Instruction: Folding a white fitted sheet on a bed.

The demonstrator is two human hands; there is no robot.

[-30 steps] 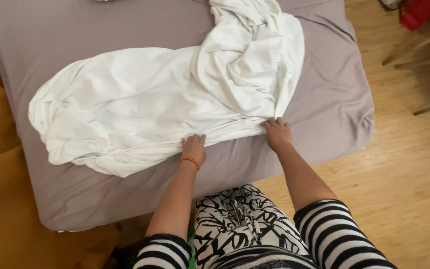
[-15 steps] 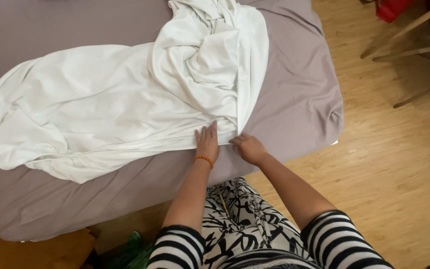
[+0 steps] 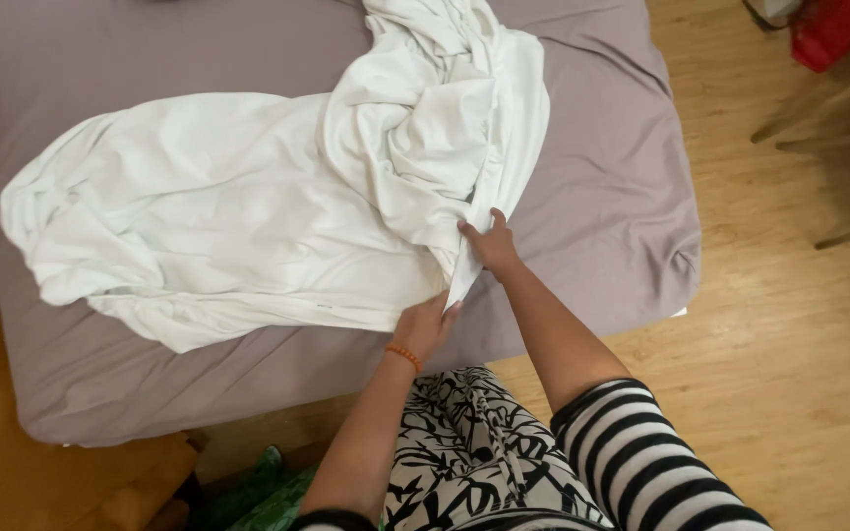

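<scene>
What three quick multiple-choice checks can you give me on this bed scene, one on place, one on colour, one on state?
1. Where is the right hand?
A. On the white sheet's edge, farther up the bed than the left hand
B. On the wooden floor
C. On the chair legs

2. What colour is the cover on the mattress?
A. Blue
B. Greyish purple
C. Yellow

3. How does the white sheet lie?
A. Folded in a neat square
B. Hanging off the bed to the floor
C. Spread loosely, bunched and wrinkled toward the top

Answers: 1 A, the right hand grips the sheet's edge beyond the left hand, which holds the near corner. 2 B, the bare cover around the sheet is greyish purple. 3 C, the sheet is crumpled in folds near the top.
</scene>
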